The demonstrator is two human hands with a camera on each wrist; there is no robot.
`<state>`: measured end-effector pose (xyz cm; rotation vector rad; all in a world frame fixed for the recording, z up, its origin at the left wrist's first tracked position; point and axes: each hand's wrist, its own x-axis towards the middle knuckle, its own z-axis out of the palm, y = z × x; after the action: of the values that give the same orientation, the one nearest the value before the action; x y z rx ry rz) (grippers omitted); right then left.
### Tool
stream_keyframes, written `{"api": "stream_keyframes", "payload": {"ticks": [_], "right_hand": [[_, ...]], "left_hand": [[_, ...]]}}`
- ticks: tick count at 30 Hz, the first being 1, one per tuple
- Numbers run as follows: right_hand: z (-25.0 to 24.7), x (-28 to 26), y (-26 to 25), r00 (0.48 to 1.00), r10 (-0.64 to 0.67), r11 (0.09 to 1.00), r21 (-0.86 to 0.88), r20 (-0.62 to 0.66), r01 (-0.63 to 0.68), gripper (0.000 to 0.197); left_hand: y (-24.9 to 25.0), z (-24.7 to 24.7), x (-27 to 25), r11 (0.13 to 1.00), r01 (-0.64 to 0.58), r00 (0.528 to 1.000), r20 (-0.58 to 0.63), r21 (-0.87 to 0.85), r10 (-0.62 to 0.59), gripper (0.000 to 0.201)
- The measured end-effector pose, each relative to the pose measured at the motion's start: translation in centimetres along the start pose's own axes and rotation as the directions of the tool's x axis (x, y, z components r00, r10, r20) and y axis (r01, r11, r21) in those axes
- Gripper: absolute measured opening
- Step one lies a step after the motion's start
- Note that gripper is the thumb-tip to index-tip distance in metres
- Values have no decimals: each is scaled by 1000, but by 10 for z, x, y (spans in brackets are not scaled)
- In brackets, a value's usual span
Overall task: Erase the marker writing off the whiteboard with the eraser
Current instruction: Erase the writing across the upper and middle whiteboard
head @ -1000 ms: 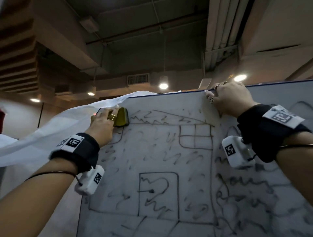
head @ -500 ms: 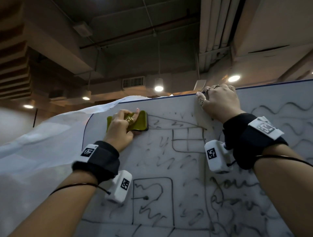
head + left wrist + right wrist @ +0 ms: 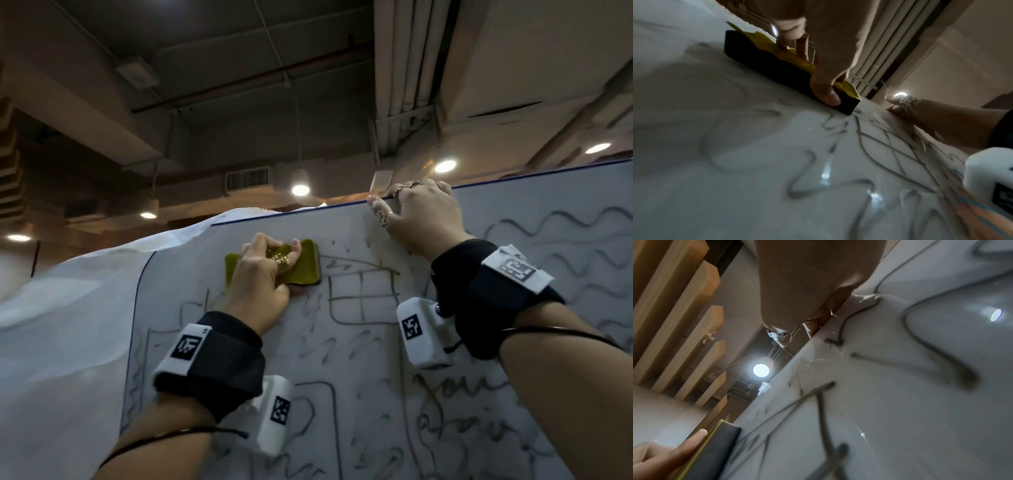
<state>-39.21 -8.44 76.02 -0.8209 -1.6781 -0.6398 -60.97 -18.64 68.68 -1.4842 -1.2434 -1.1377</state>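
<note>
Pressed flat near the whiteboard's (image 3: pixel 342 342) upper left corner, the eraser (image 3: pixel 305 263), probably light with a stiff yellow back over soft felt, is gripped across its back by the left hand (image 3: pixel 260 274), while the right hand (image 3: pixel 421 216) grips the top edge.

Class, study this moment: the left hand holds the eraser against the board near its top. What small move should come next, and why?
Probably slide the eraser rightward over the window drawing. The left hand already presses it flat on the whiteboard, the marker lines just to its right are untouched, and the right hand grips the top edge, steadying the board.
</note>
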Motion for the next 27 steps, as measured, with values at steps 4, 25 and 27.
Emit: {"api": "stream_keyframes", "payload": {"ticks": [4,25,27], "right_hand": [[-3,0,4,999,-30,999,30,22,29,52],[-11,-6,0,999,-35,999,25,33,34,62],[-12,-6,0,999,-27,999,19,33,26,64]], "left_hand": [[-9,-11,-3,1000,-19,998,57,-13,20,59],[-18,-50,1,874,-44,994,105,484,-8,57],[-13,-48,0,890,-9,997,72,456,-27,54]]}}
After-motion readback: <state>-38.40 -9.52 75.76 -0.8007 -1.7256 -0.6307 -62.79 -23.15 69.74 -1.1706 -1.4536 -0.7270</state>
